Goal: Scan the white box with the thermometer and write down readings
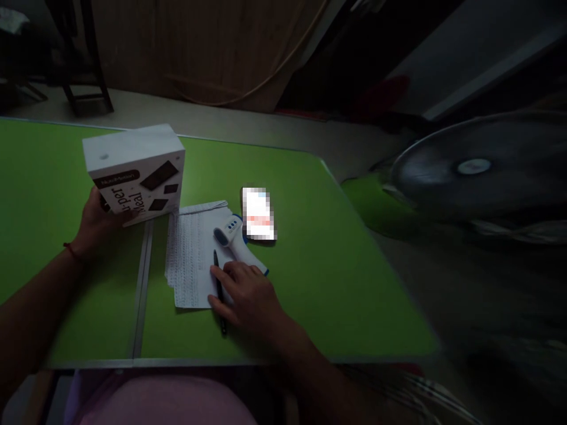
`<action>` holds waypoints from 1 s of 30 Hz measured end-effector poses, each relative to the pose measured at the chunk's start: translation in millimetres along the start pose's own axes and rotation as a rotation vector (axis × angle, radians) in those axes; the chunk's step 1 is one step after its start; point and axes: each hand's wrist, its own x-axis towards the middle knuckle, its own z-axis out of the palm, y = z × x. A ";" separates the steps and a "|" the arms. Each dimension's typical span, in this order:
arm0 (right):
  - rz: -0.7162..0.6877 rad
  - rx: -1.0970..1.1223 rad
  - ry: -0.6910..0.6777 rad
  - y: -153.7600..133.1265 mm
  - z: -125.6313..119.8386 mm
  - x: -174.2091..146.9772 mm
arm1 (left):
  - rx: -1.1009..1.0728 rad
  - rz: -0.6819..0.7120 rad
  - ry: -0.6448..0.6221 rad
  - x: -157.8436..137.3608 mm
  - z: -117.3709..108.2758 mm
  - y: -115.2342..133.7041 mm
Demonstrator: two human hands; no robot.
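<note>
My left hand (98,219) grips the lower left corner of a white box (133,147) with dark printed pictures and lettering on its side. The box is tilted at the left of the green table. Over some sheets of paper (190,260) covered in small writing lies my right hand (250,292). Its thumb and forefinger are stretched apart across a black pen (220,289), and the other fingers are partly curled. Just beyond that hand, a white and blue infrared thermometer (241,245) rests partly on the paper. Beside it is a phone (258,213) with a bright, blurred-out screen.
The green table (328,265) has a metal seam (142,289) running across it near the box. To the right stands a large round dark object (478,177) with a pale centre. A dark chair (86,65) is on the floor at the far left.
</note>
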 end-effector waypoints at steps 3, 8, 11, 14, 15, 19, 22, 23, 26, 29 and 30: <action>0.012 -0.018 -0.008 -0.9 0.5 -0.2 | -0.129 -0.069 0.147 -5.6 -2.2 8.9; 0.014 -0.016 0.046 -1.1 2.7 0.1 | -0.364 -0.152 0.054 -25.0 8.9 26.1; 0.023 -0.005 0.065 -2.0 2.5 -0.8 | -0.417 -0.226 -0.057 -37.1 19.5 33.9; 0.035 0.015 0.068 -1.1 -1.9 -1.9 | -0.410 -0.237 -0.204 -44.9 26.7 39.7; 0.028 0.031 0.079 0.8 -4.4 -1.9 | -0.398 -0.228 -0.234 -46.4 28.2 41.2; 0.092 0.053 0.216 18.6 -14.7 2.5 | -0.339 -0.146 -0.283 -48.7 32.3 44.6; 0.253 -0.101 0.257 35.3 -15.2 10.0 | -0.286 -0.086 -0.324 -49.5 33.5 44.4; 0.294 -0.150 0.233 39.2 -13.2 12.5 | -0.270 -0.073 -0.338 -49.9 33.4 43.9; 0.372 -0.215 0.112 43.0 -3.5 18.1 | -0.248 -0.054 -0.361 -51.4 32.5 41.5; 0.451 -0.223 -0.004 38.5 4.4 21.4 | -0.237 -0.052 -0.365 -52.2 32.2 38.7; 0.484 -0.216 -0.041 36.6 5.4 22.4 | -0.236 -0.054 -0.367 -52.3 32.4 37.9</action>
